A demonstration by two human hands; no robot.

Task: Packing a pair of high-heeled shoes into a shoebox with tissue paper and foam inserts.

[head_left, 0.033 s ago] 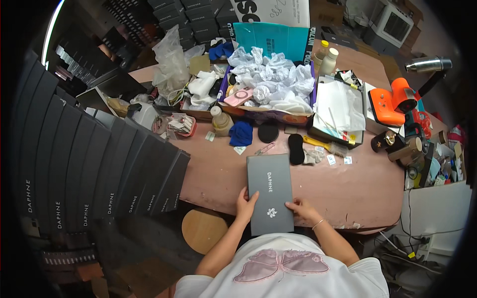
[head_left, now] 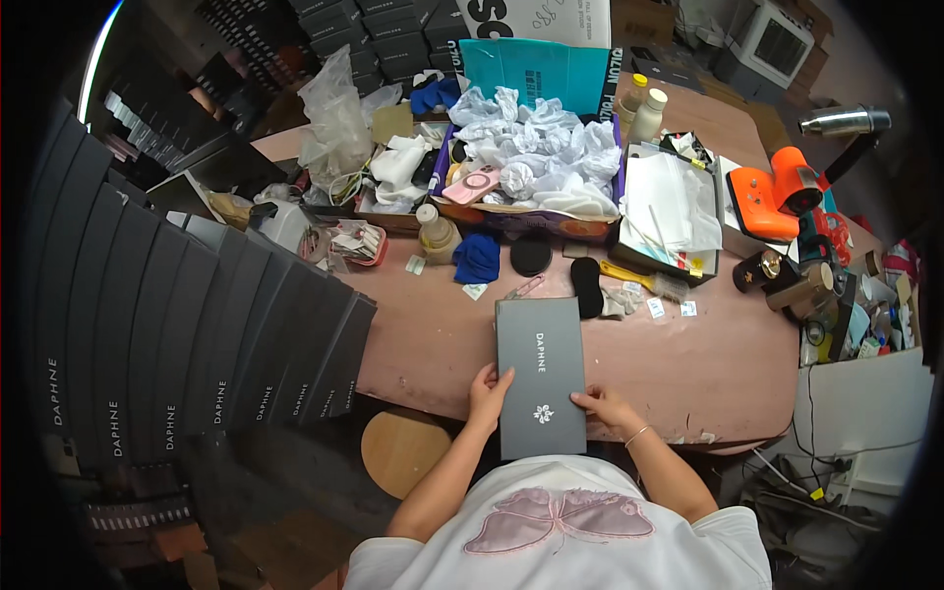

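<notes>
A closed dark grey shoebox [head_left: 541, 379] with white print on its lid lies in front of me at the table's near edge, its lower end close to my shirt. My left hand [head_left: 488, 395] grips its left side, thumb on the lid and fingers hidden underneath. On the right side my right hand [head_left: 605, 405] holds it the same way, with thumb and forefinger at the lid's edge. Just past the box's far end lie a small pink-handled tool [head_left: 527, 286], a black oval pad [head_left: 587, 287] and a round black pad [head_left: 531, 256].
Stacked grey shoeboxes [head_left: 226, 324] rise at the left. Behind, a carton [head_left: 531, 224] overflows with crumpled white paper. A yellow-handled brush [head_left: 644, 281], a blue cloth [head_left: 477, 258] and a bottle [head_left: 438, 236] stand or lie on the pink table [head_left: 708, 364]. An orange device [head_left: 772, 202] sits at right.
The shoebox and both hands have shifted slightly to the right and a little farther up in the view. My grip on the box stays the same.
</notes>
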